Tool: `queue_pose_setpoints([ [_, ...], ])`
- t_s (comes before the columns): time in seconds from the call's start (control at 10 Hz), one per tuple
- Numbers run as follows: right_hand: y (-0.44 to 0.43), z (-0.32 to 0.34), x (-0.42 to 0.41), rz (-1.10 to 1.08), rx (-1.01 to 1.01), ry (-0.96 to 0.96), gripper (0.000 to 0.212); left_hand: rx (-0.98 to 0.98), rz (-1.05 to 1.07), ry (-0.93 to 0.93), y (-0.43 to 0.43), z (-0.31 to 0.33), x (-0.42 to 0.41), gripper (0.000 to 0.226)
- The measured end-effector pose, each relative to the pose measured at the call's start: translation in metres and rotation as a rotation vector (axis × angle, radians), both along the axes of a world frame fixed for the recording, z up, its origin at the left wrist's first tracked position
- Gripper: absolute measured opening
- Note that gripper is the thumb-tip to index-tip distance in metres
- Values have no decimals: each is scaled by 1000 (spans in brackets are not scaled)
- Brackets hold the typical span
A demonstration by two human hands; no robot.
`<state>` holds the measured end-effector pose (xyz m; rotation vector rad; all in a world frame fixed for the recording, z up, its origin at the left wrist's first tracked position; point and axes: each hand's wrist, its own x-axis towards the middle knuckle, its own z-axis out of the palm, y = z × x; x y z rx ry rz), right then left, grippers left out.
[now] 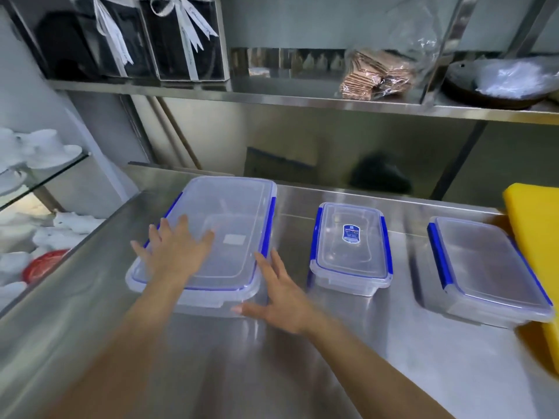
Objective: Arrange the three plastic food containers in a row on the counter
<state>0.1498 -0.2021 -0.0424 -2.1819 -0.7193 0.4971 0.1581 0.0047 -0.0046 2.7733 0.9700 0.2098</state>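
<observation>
The large container (217,234) is the one under your hands, and it sits at the left end of the steel counter (302,373). Your left hand (174,252) lies flat on its clear lid with all fingers spread wide; it grips nothing. Your right hand (281,297) is also open, fingers stretched, resting against the near right corner of the large container, beside its blue side clip.

To the right of the large container, a little apart from it, stands the small container (351,246), with a blue label on its lid. Further right from the large container, well apart, is the medium container (487,270); its far side lies next to a yellow cutting board (535,225), and whether they touch you cannot tell. All three have their lids on.

Above and behind the large container a metal shelf (272,98) carries a bag of brown crackers (375,75) and dark boxes tied with white ribbon (169,37).
</observation>
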Motion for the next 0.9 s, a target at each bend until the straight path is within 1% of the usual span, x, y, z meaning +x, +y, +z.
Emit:
queue_pose_setpoints([
  [0.1,15,-5,-8,-61,5,-24,97,-75,21,122,21,-9,-8,75],
  [0.3,35,-5,-11,-155,-67,-149,102,-34,-72,119,36,-11,-7,74],
  [0.6,54,0,-9,-179,-147,-241,103,-51,-115,116,51,-10,-4,73],
  [0.8,52,8,-10,-174,-159,-188,97,-74,-131,143,53,-7,-4,74],
  [0.9,46,20,-9,-120,-216,-125,96,-33,-194,106,48,0,-4,73],
])
